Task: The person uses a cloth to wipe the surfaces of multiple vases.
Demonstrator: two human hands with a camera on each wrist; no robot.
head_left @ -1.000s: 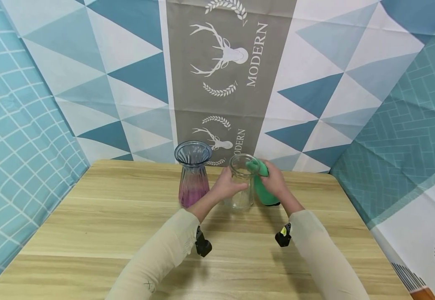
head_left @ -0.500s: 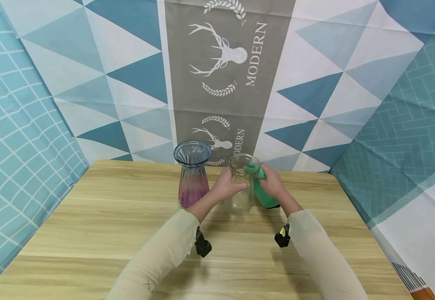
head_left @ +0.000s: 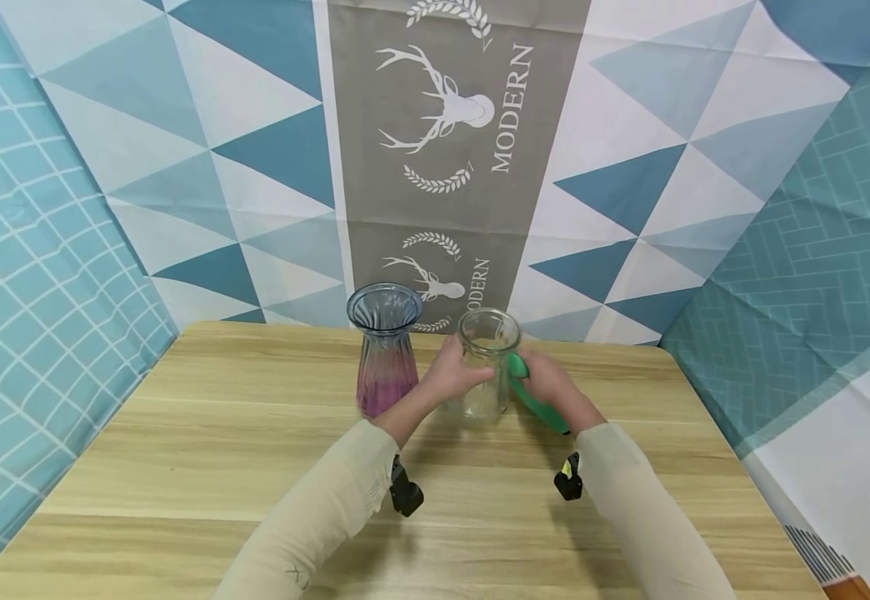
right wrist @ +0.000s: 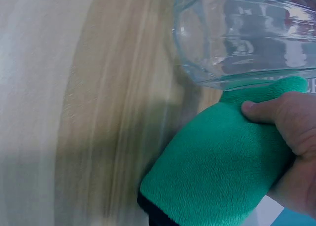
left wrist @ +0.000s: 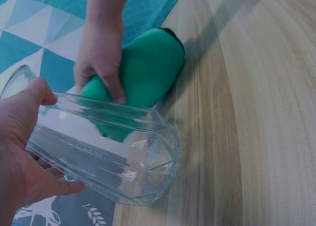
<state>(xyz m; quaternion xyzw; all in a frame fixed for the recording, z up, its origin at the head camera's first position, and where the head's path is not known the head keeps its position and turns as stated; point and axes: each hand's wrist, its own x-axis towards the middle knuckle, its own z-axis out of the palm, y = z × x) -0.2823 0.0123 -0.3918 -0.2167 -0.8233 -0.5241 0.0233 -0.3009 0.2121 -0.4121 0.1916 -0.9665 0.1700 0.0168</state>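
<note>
A clear glass vase [head_left: 484,398] with a wide round rim stands upright on the wooden table. My left hand [head_left: 452,373] holds it from the left, thumb and fingers curled round its upper part, as the left wrist view shows on the glass [left wrist: 113,157]. On the vase's other side my right hand [head_left: 549,382] grips a green cloth [right wrist: 217,157] with a dark edge. The bunched cloth lies against the vase's outer wall in the right wrist view, the thumb pressing into it. Part of the cloth is hidden by my right hand in the head view.
A ribbed vase [head_left: 386,358], blue-grey at the top and pink at the bottom, stands close to the left of my left hand. A patterned backdrop [head_left: 435,167] rises behind the table [head_left: 202,450], with tiled sheets at both sides.
My right hand and the green cloth have slid down the vase's right side, from near the rim to lower on the wall. My left hand and both vases stay in place.
</note>
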